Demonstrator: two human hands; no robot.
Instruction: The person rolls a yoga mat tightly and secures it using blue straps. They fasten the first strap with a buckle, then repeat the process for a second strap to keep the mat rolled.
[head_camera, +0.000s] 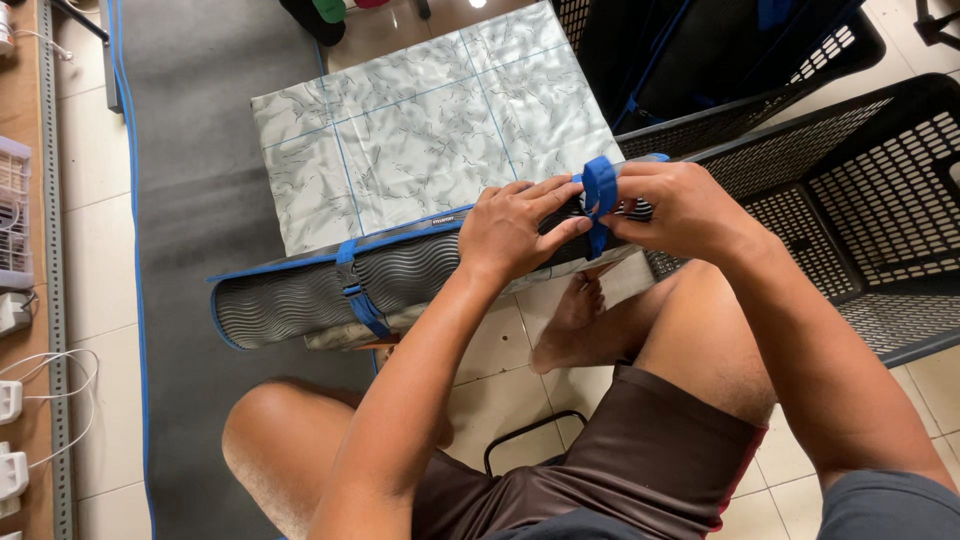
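Note:
A grey rolled mat (300, 292) with wavy ribbing and blue edging lies across a low table covered in pale marbled cloth (420, 130). One blue strap (352, 285) is wrapped around the roll near its left end. My left hand (515, 230) presses flat on the roll's right part. My right hand (670, 205) pinches a second blue strap (600, 190), which loops up over the roll's right end between both hands.
Black perforated plastic crates (850, 190) stand at the right and back right. A dark grey mat with a blue edge (190, 150) covers the tiled floor at left. A shelf with white devices and cables (20, 380) runs along the far left. My bare legs are folded below.

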